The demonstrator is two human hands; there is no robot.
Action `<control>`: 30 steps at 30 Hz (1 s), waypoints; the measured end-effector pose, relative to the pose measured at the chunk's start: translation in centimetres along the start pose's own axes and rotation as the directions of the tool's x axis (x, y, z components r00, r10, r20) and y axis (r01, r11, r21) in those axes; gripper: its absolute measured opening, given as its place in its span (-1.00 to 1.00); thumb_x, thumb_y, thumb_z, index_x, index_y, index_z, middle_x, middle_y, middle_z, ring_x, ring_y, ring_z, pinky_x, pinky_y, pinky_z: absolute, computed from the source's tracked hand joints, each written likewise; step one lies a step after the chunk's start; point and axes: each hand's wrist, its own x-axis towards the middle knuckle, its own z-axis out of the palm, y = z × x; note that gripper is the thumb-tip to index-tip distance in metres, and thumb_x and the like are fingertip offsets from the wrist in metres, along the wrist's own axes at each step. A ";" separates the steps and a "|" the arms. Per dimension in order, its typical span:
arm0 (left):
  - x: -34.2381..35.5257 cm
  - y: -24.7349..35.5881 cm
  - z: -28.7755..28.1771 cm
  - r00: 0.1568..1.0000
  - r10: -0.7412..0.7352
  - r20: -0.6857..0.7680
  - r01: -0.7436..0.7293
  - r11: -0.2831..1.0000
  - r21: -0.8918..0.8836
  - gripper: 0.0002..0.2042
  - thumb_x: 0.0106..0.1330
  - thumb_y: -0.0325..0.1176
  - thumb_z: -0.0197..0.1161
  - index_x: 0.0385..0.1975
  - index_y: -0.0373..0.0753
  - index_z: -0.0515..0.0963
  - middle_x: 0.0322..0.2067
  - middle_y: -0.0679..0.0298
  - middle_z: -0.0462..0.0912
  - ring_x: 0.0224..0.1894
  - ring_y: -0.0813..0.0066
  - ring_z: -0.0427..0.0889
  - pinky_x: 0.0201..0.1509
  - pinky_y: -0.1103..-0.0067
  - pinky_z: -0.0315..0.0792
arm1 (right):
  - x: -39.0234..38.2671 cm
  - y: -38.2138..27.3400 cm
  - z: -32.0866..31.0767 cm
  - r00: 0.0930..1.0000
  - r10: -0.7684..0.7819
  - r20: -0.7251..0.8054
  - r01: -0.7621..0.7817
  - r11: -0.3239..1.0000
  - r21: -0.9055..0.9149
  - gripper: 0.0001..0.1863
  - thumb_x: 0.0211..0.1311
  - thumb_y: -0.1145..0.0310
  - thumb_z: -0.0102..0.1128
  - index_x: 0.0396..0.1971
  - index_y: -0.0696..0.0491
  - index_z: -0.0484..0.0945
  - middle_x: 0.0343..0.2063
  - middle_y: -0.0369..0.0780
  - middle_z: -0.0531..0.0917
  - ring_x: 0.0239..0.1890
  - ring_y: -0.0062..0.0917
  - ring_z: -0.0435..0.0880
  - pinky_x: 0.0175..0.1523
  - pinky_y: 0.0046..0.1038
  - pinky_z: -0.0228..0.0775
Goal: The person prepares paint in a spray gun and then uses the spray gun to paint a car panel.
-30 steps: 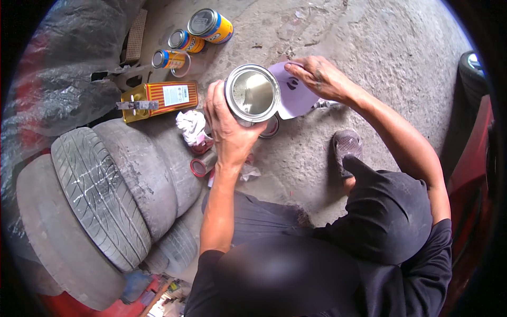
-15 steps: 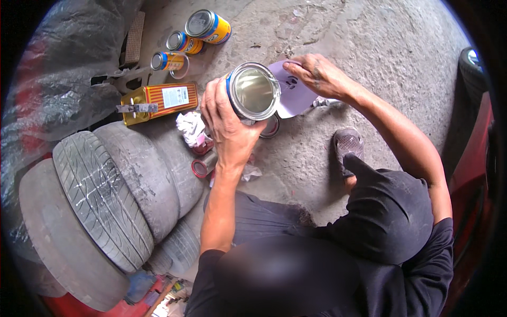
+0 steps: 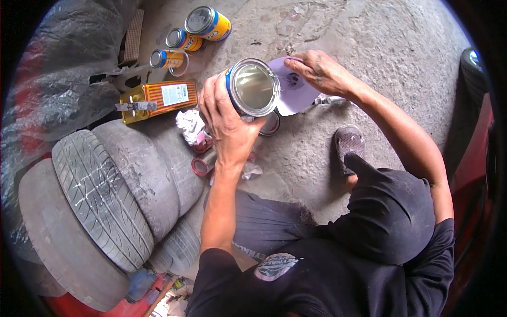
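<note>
My left hand is wrapped around an open metal can with a blue-edged label, tilted slightly, holding clear pale liquid. My right hand pinches the top edge of a light purple paper piece with dark patches, held against the can's right rim; whether liquid crosses that rim is unclear. Beneath them on the floor are a dark open tin, crumpled white cloth and a red-rimmed metal can. Left of these lies a yellow-red striped rectangular tin with a scraper on it.
Yellow-blue cans stand at the back on the concrete floor. Several stacked tyres and grey plastic sheeting line the left. At the right are a tyre and red panel. My sandalled foot is below my right arm.
Since a second ago the can has risen slightly and tipped a little toward the purple paper; the liquid's surface has shifted. Both hands keep their grips, moving up slightly.
</note>
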 end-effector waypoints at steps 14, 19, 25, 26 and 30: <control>0.3 0.3 0.0 1.000 0.015 -0.019 -0.015 1.000 0.027 0.06 -0.20 -0.22 0.72 0.37 -0.31 0.22 0.25 -0.05 0.36 0.31 -0.09 0.36 0.38 0.11 0.23 | -0.1 -0.1 0.0 1.000 0.011 -0.012 -0.012 1.000 -0.022 -0.49 0.59 0.05 -0.05 -0.11 0.27 0.61 -0.39 0.11 0.67 -0.28 -0.04 0.68 -0.10 -0.12 0.44; 0.5 0.5 0.0 1.000 0.016 -0.016 -0.016 0.999 0.032 0.06 -0.21 -0.24 0.72 0.37 -0.30 0.21 0.25 -0.05 0.35 0.31 -0.10 0.35 0.37 0.12 0.23 | -0.2 0.2 0.1 0.998 -0.026 -0.050 0.025 0.999 -0.025 -0.48 0.59 0.04 -0.06 -0.13 0.28 0.60 -0.41 0.11 0.65 -0.31 -0.05 0.67 -0.11 -0.12 0.44; 0.4 0.3 0.1 1.000 0.002 -0.005 -0.002 1.000 0.024 0.08 -0.24 -0.27 0.71 0.39 -0.26 0.22 0.27 -0.02 0.33 0.34 -0.10 0.32 0.40 0.09 0.22 | 0.1 -0.1 -0.1 1.000 0.030 0.001 -0.030 0.998 -0.050 -0.47 0.59 0.03 -0.05 -0.10 0.29 0.59 -0.44 0.11 0.63 -0.32 -0.04 0.66 -0.10 -0.11 0.44; 0.4 0.2 0.2 1.000 -0.004 -0.008 0.004 1.000 0.002 0.09 -0.27 -0.29 0.70 0.41 -0.23 0.22 0.30 -0.01 0.31 0.36 -0.12 0.28 0.43 0.05 0.20 | 0.1 -0.1 -0.2 1.000 0.024 -0.004 -0.025 0.999 -0.047 -0.47 0.59 0.02 -0.06 -0.09 0.28 0.60 -0.42 0.11 0.64 -0.31 -0.04 0.67 -0.10 -0.11 0.44; 0.6 0.3 0.3 1.000 0.008 -0.005 -0.008 1.000 0.008 0.09 -0.26 -0.32 0.68 0.41 -0.22 0.22 0.30 0.00 0.31 0.36 -0.11 0.28 0.43 0.06 0.20 | 0.2 0.4 -0.1 0.998 -0.027 -0.051 0.024 0.998 -0.065 -0.50 0.57 0.07 -0.02 -0.08 0.26 0.67 -0.44 0.06 0.72 -0.31 -0.12 0.77 -0.16 -0.13 0.56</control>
